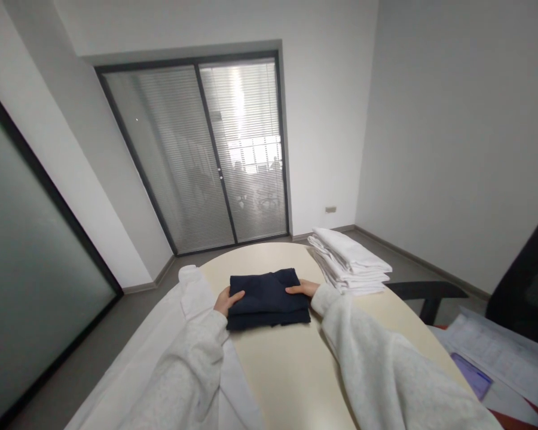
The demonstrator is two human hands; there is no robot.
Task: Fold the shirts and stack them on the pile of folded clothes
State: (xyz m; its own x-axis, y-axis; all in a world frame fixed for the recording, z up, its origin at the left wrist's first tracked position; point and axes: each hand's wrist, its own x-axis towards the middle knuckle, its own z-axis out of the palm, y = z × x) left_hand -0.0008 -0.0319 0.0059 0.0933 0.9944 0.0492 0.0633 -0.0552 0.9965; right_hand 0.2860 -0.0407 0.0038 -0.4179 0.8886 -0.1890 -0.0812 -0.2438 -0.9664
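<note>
A folded dark navy cloth (269,298), layered into a neat rectangle, is between my two hands over the round table (287,370). My left hand (226,300) grips its left edge, thumb on top and fingers hidden underneath. On the opposite edge, my right hand (303,288) holds it the same way, with the thumb lying on the upper layer. Whether the bundle rests on the tabletop or is slightly raised, I cannot tell. White cloth (161,334) lies spread along the table's left side, partly under my left sleeve.
A stack of folded white cloths (349,263) stands at the table's back right. Beyond the right edge are a black office chair (526,286), papers (502,346) and a purple phone-like object (471,373). A glass door with blinds (170,167) is at the back.
</note>
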